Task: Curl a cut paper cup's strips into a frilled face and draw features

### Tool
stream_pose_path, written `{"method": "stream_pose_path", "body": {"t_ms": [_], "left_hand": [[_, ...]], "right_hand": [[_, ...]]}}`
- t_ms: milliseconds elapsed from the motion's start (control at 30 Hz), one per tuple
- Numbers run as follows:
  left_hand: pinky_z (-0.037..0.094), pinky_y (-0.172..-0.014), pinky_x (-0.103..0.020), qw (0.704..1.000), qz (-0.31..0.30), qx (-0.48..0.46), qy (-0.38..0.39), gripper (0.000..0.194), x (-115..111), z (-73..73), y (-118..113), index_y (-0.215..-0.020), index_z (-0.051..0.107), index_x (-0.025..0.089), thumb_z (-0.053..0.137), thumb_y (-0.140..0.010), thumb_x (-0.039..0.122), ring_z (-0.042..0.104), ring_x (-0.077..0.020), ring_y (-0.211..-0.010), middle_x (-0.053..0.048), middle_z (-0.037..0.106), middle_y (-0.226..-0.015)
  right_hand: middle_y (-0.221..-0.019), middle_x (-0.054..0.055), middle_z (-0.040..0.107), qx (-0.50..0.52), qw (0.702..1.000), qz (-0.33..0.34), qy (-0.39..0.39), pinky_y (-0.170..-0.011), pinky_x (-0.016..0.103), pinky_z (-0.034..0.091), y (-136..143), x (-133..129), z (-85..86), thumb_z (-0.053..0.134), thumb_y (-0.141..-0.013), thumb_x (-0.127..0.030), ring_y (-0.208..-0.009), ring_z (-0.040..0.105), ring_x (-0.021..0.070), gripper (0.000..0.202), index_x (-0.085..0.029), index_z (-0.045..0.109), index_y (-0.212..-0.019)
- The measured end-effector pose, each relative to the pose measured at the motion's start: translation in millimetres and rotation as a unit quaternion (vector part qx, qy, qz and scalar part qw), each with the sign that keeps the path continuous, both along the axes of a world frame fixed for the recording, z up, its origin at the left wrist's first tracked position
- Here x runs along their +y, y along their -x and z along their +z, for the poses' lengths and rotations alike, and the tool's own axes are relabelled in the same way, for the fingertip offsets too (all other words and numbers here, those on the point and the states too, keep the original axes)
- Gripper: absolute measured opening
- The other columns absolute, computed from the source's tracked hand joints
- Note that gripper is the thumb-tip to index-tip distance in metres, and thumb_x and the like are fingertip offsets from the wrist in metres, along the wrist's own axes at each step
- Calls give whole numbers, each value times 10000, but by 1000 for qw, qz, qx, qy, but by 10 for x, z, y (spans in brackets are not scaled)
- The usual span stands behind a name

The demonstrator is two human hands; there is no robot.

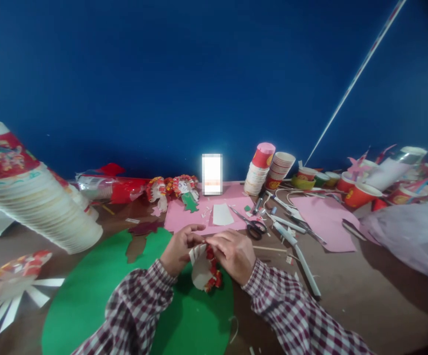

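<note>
Between my hands is a white paper cutout [201, 272] with a curly red and orange fringe along its right side. My left hand [181, 247] pinches its upper left edge. My right hand [235, 252] has its fingers bent over the top of the fringe, close to the left fingertips; the exact grip points are partly hidden. Below the cutout lies a large round green sheet [118, 301]. Beyond my hands, scissors with black handles [255, 229] and a small white piece of paper [222, 215] rest on pink paper [179, 220].
A leaning stack of paper cups [69, 217] stands left, above a cut, fanned-out cup [10, 288]. Two finished-looking paper dolls [186, 190] lie behind. Glue guns [291, 236] with cords, another pink sheet [321, 222], and a plastic bag [413, 236] occupy the right.
</note>
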State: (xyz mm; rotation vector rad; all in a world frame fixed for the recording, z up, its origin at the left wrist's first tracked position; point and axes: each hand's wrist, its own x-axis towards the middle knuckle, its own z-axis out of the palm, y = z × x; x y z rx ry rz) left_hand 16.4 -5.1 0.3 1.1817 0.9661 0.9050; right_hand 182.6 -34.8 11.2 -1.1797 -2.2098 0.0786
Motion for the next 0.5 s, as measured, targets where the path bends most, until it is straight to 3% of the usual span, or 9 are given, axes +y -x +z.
{"method": "stream_pose_path", "body": {"t_ms": [267, 500], "left_hand": [[377, -501, -188, 999, 14, 35, -20, 489, 17, -30, -7, -1015, 494, 88, 670, -624, 323, 517, -83, -502, 35, 572, -538], [430, -591, -226, 996, 36, 56, -59, 483, 7, -29, -4, -1027, 493, 97, 668, -620, 291, 568, -116, -591, 11, 624, -611]], "right_hand": [[-847, 20, 626, -6, 1000, 3, 4, -753, 253, 389, -8, -7, 41, 433, -849, -205, -826, 528, 142, 180, -214, 604, -905], [-883, 38, 621, 0, 1000, -5, 14, -753, 268, 389, -11, -6, 17, 411, -862, -248, -839, 526, 159, 212, -217, 587, -975]]}}
